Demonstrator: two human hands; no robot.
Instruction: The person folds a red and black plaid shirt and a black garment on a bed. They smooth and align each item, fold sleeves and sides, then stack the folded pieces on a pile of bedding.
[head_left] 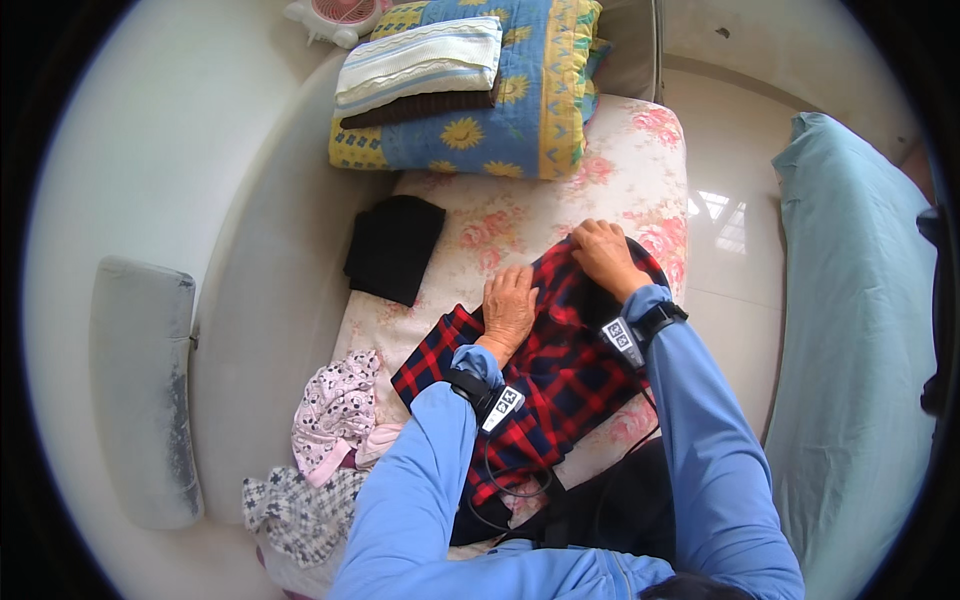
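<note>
1. Head view: one red-and-navy plaid garment (560,370) lies partly folded on the floral mattress (620,170), near its front edge.
2. Left hand (508,305) rests flat and unclenched on the plaid, grasping nothing.
3. Right hand (603,252) presses the garment's far edge, fingers curled over it.
4. One folded black cloth (394,247) lies to the left; two patterned garments (320,450) are heaped at the mattress corner.

shirt (560,370) on bed (620,170), pillows (470,90) behind

Pink fan (335,15) cut by top edge; plaid garment (560,385) partly under forearms.
</note>
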